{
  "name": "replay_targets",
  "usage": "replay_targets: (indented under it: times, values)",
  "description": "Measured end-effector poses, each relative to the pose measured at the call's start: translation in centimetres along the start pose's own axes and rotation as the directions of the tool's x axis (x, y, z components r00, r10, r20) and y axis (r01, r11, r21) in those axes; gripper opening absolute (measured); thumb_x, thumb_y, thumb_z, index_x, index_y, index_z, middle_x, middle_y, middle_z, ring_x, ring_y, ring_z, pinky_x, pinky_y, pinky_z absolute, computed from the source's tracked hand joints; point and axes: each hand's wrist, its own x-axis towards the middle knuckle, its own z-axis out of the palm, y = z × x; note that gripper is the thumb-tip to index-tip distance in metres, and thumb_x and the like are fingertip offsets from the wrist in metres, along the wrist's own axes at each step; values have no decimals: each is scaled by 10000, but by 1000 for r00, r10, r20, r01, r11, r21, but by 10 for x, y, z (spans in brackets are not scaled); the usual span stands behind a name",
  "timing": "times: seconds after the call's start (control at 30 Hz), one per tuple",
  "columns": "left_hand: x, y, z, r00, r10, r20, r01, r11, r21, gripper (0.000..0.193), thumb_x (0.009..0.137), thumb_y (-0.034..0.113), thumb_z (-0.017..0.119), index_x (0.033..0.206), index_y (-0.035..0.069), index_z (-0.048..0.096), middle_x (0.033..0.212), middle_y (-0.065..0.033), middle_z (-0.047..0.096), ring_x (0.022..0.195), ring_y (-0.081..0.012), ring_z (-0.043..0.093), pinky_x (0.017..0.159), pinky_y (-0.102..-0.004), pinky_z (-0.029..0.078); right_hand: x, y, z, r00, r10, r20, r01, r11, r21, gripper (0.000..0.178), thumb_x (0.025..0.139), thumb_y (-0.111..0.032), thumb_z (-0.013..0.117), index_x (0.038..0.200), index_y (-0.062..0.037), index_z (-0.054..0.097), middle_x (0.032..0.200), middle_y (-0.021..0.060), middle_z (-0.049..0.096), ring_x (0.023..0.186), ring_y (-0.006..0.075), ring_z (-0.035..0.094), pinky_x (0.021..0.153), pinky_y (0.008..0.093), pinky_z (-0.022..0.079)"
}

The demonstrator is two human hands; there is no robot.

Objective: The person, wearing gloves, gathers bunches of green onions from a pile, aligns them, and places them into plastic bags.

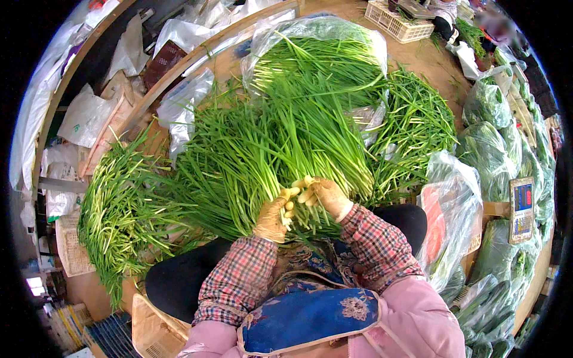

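Both my hands wear yellowish gloves and meet at the near edge of a large heap of garlic chives. My left hand is closed around the pale stem ends of a bunch of garlic chives. Close beside it, my right hand grips the same bunch from the right, its fingers curled in toward the left hand. The green leaves point away from me over the heap. Where the gloved fingers overlap, some of the stems are hidden.
Loose chives lie left, more lie right. Behind sits a plastic-wrapped bundle. Bagged greens, a digital scale and a clear plastic bag stand right. Crates lie farther off; a wooden rail runs left.
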Motion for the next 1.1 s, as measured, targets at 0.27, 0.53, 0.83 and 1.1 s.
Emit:
replay_targets:
  times: [0.27,0.53,0.83,1.1]
  values:
    - [5,-10,0,965,-70,-252,99,990,104,182,811,176,585,926,38,554,640,0,530,490,-71,460,385,-181,354,-2,8,16,970,-243,7,135,511,-849,368,745,-331,584,987,-55,598,948,154,589,856,313,560,744,373,452]
    - [8,-11,-8,957,-40,-289,69,994,90,188,810,129,560,968,28,564,700,-9,546,523,-74,478,389,-181,359,-1,3,19,958,-285,24,152,434,-888,354,762,-335,556,1005,-76,562,851,138,598,786,298,582,677,376,468]
    - [1,-18,-10,967,-81,-240,48,989,-142,134,847,202,513,913,90,546,703,3,542,528,-79,475,388,-187,358,-6,-9,27,963,-223,150,220,337,-915,275,783,-336,492,786,-65,537,758,144,581,705,319,570,612,415,446]
    - [2,-20,-7,959,-94,-267,88,995,-37,147,841,176,539,949,79,515,662,-3,520,453,-76,433,356,-180,327,3,-1,22,999,33,-28,-43,700,-713,225,728,-291,576,740,-67,584,724,147,598,684,309,580,613,386,460]
